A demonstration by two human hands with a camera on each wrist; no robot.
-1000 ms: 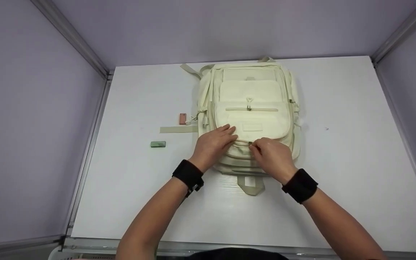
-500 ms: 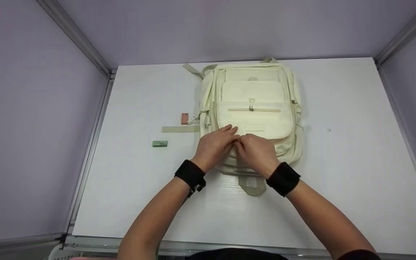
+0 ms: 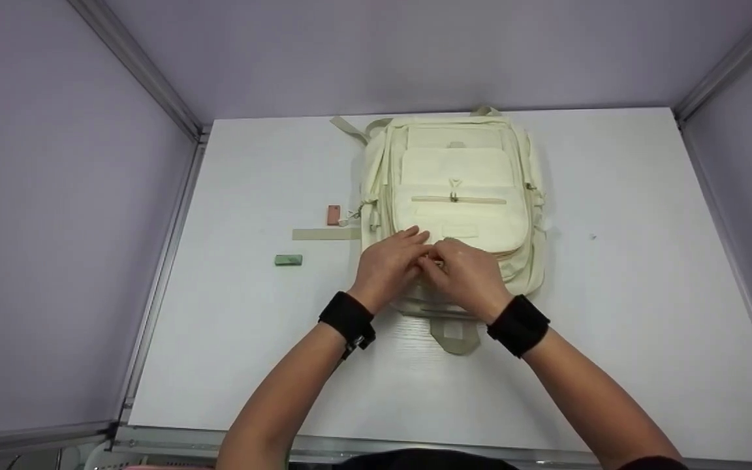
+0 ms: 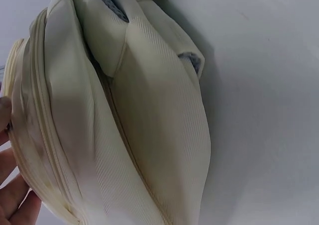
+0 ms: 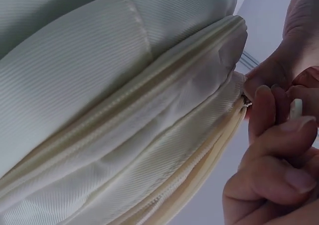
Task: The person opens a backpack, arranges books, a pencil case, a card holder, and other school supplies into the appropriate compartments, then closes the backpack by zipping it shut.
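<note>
A cream backpack (image 3: 457, 225) lies on its back on the white table. My left hand (image 3: 386, 266) pinches the edge of its front pocket, near the lower left corner in the head view. Close beside it, my right hand (image 3: 470, 273) has its fingers curled on the pocket's zipper. In the right wrist view, a pale zipper pull (image 5: 296, 108) shows between the right fingers, with a small metal slider (image 5: 245, 101) at the pocket edge. The pocket zipper (image 5: 169, 190) runs along the bag's side there. In the left wrist view, left fingertips (image 4: 15, 192) touch the pocket edge.
To the left of the bag lie a pink block-like item (image 3: 333, 215) and a green one (image 3: 288, 260). A beige strap (image 3: 326, 234) stretches out between them. A loop handle (image 3: 455, 339) points toward the table's front. Grey panels (image 3: 376, 59) enclose the table (image 3: 617, 313).
My right hand has moved left along the pocket's lower edge with the zipper, up to the left hand, and has stayed there over the last half second. The left hand has barely moved.
</note>
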